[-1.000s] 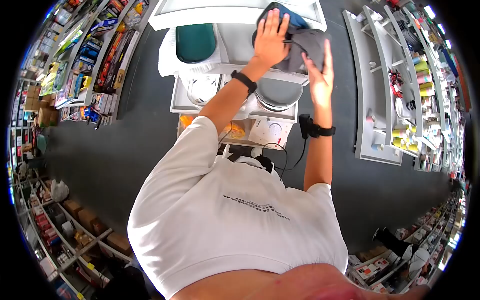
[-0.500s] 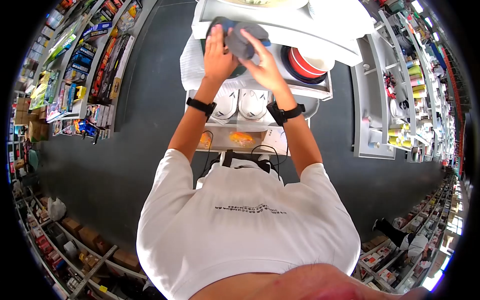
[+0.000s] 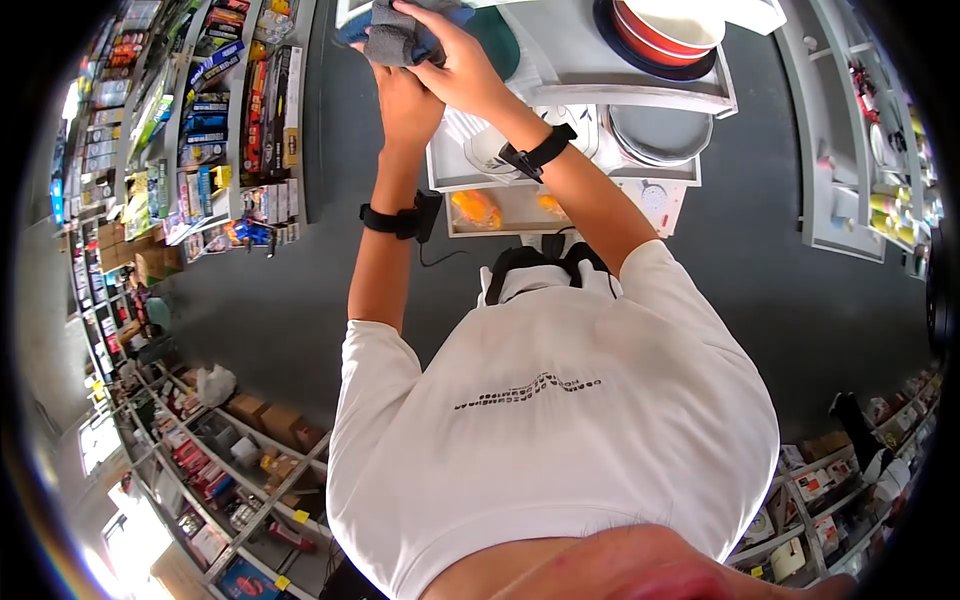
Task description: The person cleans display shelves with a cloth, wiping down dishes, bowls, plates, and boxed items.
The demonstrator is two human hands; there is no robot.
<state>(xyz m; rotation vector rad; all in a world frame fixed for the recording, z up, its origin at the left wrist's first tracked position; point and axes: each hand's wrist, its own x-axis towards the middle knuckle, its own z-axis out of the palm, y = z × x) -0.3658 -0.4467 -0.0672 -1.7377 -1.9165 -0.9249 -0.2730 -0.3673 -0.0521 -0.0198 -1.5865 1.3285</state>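
Seems to be at the step of handling a bunched gray and blue cloth [image 3: 392, 42] up high, out by the left end of the upper shelf [image 3: 640, 96]. Holds the gray part with the right hand [image 3: 448, 60], thumb on the near side and a finger stretched over the far side, bent part way shut around the bundle. Touches the bundle from below with the left hand [image 3: 405, 105], most fingers hidden under the cloth. Cannot tell how far open that left hand is, or how much weight is on that side. Cannot tell either if the cloth touches the shelf or just hangs over the left end. Just past the right hand, on the upper shelf, a green tray [image 3: 502, 45], partly hidden. Near the right edge of that same shelf, red bowls [image 3: 660, 38] with white insides, set on a dark blue plate [image 3: 690, 69]. Down on the lower shelf [image 3: 445, 188], gray plates [image 3: 665, 130] near the right end, and a white leaf dish [image 3: 487, 148] more to the left. For the next move, likely calls for a snug hold on the cloth, loose blue ends tucked in, and arms well clear of the green tray.
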